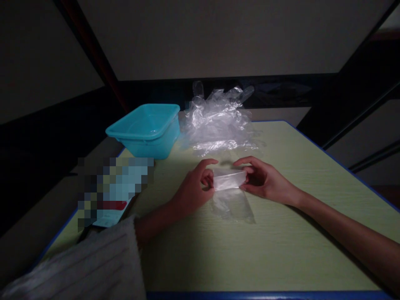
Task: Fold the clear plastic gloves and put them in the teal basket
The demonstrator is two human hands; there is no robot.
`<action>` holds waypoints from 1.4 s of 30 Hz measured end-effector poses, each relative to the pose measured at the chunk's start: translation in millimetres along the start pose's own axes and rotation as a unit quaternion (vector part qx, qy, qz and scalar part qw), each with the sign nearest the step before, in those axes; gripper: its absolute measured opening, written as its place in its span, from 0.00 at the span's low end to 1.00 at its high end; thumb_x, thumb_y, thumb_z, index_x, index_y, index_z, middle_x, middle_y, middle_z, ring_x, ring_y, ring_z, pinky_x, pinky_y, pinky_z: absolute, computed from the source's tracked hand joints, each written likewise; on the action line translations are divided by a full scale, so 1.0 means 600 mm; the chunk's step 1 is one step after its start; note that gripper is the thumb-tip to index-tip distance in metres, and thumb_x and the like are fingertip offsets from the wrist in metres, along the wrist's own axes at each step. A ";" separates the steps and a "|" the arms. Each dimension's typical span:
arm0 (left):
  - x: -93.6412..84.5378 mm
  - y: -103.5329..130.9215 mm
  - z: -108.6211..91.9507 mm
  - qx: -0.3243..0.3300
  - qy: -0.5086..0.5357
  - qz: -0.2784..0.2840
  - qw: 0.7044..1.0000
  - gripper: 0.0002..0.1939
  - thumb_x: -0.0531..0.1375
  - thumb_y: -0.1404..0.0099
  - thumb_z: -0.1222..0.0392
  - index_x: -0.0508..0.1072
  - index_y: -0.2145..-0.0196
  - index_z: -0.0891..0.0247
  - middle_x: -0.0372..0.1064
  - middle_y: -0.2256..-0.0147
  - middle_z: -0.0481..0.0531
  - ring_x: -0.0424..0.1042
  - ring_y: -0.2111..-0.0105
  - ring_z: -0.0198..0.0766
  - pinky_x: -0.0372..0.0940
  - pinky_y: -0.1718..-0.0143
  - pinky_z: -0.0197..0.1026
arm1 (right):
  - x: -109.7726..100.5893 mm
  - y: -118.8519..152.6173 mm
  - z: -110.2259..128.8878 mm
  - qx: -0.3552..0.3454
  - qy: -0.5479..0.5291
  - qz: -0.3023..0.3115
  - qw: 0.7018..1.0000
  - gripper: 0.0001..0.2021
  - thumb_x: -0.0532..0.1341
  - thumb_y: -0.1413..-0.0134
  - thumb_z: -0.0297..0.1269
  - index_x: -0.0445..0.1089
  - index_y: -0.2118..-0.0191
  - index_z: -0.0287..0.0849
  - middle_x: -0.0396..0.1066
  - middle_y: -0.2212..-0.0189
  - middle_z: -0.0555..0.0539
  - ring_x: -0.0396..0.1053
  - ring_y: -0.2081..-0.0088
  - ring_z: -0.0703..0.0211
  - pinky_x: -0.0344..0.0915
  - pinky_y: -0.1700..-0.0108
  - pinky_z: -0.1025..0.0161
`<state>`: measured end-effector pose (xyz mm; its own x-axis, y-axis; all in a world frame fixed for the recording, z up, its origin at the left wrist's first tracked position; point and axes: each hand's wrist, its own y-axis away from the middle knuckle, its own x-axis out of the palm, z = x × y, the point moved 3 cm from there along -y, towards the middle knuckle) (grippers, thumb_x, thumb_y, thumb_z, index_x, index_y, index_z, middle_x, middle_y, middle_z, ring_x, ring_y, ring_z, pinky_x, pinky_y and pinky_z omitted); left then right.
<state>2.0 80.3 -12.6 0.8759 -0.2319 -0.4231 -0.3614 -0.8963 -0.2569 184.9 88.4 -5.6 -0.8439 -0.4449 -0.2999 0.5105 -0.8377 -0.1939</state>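
Left hand [196, 187], right hand [267, 181] — plastic [229, 181] between

Far right table [306, 166] free; basin [145, 146], plastic heap [218, 118] left.

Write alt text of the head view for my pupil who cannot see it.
A person's left hand and right hand hold a folded piece of clear plastic over a yellowish table. Beyond are piled clear plastic gloves and, left, a turquoise basin.
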 end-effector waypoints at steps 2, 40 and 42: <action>-0.001 0.002 -0.005 0.014 -0.019 0.003 1.000 0.29 0.54 0.54 0.77 0.61 0.54 0.61 0.63 0.75 0.40 0.66 0.74 0.30 0.61 0.70 0.32 | 0.000 0.002 -0.001 -0.002 0.002 0.006 1.000 0.19 0.62 0.56 0.29 0.59 0.56 0.43 0.64 0.76 0.54 0.64 0.74 0.64 0.60 0.73 0.67; 0.011 0.039 -0.047 0.281 -0.199 0.141 0.928 0.15 0.52 0.41 0.60 0.69 0.58 0.69 0.67 0.53 0.62 0.65 0.53 0.45 0.61 0.52 0.48 | -0.013 0.009 0.007 -0.038 0.139 0.032 0.989 0.04 0.55 0.53 0.28 0.65 0.72 0.40 0.64 0.76 0.49 0.62 0.74 0.63 0.57 0.74 0.66; 0.022 0.047 -0.051 0.298 -0.220 0.202 0.906 0.22 0.52 0.38 0.55 0.65 0.51 0.72 0.60 0.46 0.65 0.58 0.45 0.47 0.55 0.45 0.49 | -0.012 0.008 0.005 -0.029 0.122 0.030 0.992 0.03 0.55 0.53 0.28 0.64 0.73 0.40 0.63 0.77 0.50 0.61 0.74 0.63 0.57 0.74 0.66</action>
<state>13.2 40.7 1.1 0.4676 -0.2048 -0.8599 -0.8482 -0.3779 -0.3713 192.7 86.7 -1.4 -0.7505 -0.3971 -0.5283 0.5726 -0.7898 -0.2197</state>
